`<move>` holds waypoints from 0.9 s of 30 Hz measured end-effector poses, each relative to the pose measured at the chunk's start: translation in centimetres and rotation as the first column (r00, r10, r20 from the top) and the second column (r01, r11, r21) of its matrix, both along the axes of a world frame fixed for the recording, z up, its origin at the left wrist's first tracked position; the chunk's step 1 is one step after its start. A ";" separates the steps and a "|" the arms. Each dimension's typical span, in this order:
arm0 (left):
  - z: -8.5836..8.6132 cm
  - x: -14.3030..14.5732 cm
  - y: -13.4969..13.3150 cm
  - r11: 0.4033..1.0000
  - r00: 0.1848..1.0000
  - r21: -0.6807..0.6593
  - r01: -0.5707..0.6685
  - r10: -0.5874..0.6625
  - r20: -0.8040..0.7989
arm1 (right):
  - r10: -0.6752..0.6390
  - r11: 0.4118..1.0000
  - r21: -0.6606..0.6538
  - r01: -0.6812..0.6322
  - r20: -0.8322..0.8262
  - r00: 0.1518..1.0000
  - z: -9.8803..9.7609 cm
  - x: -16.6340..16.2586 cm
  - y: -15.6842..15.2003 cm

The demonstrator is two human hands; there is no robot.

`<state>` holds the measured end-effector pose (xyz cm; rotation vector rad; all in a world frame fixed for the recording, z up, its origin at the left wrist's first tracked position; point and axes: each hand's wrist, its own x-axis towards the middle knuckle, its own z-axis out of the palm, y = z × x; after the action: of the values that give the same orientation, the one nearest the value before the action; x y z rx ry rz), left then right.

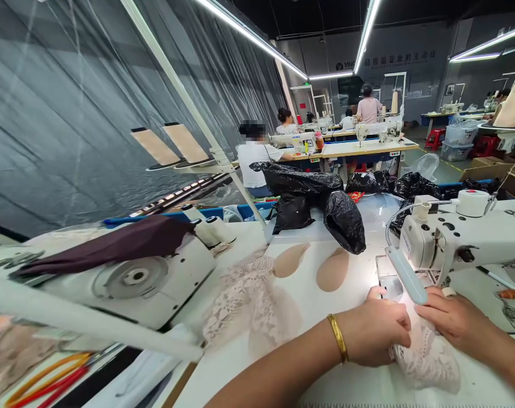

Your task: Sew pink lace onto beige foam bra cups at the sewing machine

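Pale pink lace fabric (430, 360) lies bunched at the sewing machine (419, 241), and both hands are on it. My left hand (374, 328), with a gold bangle at the wrist, is closed on the fabric just left of the needle area. On the other side, my right hand (457, 317) pinches the fabric's edge close to the presser foot. A pale, rounded bar (406, 275) on the machine hides the needle and some fingertips. To the left lie another lace piece (240, 300) and two beige teardrop-shaped pads (332, 271).
Black plastic bags (345, 221) sit at the table's back edge. At left stands another machine (134, 277) under dark cloth (113, 243), beside a slanted thread stand (236, 184). Scissors with red and orange handles (49, 379) lie lower left. Other people work at tables further back.
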<state>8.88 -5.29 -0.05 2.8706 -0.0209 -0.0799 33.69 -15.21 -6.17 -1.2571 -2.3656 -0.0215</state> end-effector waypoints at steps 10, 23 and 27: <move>-0.5 0.2 0.2 0.999 0.998 0.031 -0.019 0.017 0.054 | -0.087 0.996 -0.019 0.087 -0.018 0.996 0.2 0.1 0.2; -0.6 -0.2 1.2 1.000 0.998 0.003 -0.019 0.019 0.066 | -0.162 0.984 -0.077 0.163 0.013 0.987 0.2 -0.2 0.2; -0.7 -0.2 1.3 1.000 0.999 -0.016 -0.012 0.012 0.053 | -0.174 0.979 -0.099 0.178 0.048 0.984 -0.1 0.1 0.0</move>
<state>8.68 -4.01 -0.75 2.8563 -0.0144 -0.0012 33.78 -15.23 -6.26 -1.5252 -2.3068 0.0205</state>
